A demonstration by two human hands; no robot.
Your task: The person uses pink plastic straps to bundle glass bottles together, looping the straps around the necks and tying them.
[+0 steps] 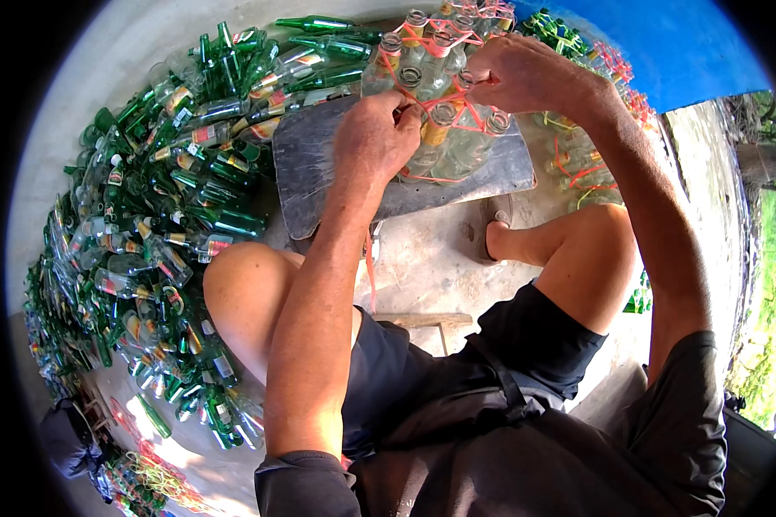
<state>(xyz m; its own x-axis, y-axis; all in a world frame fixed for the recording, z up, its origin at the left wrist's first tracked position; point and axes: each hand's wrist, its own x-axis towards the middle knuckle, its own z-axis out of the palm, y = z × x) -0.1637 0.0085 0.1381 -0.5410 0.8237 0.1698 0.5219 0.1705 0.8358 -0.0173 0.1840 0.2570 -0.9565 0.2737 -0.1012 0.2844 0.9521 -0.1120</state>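
Observation:
A bundle of clear glass bottles [431,159] stands upright on a dark, worn board [309,164] in front of me. Pink-red plastic twine [428,180] loops around the bundle and crosses between the bottle necks. My left hand [376,136] is at the near left side of the bundle, thumb and forefinger pinched on a strand of the twine. Over the right side of the necks, my right hand [530,76] is closed with curled fingers on the twine; its fingertips are partly hidden. The strand runs across the bottle tops between both hands.
A large heap of mostly green bottles [207,172] fills the left side along a pale wall. More tied bottles [578,159] stand beyond my right arm, beside a blue sheet [664,43]. Loose coloured twine [168,478] lies at lower left. My knees flank the board.

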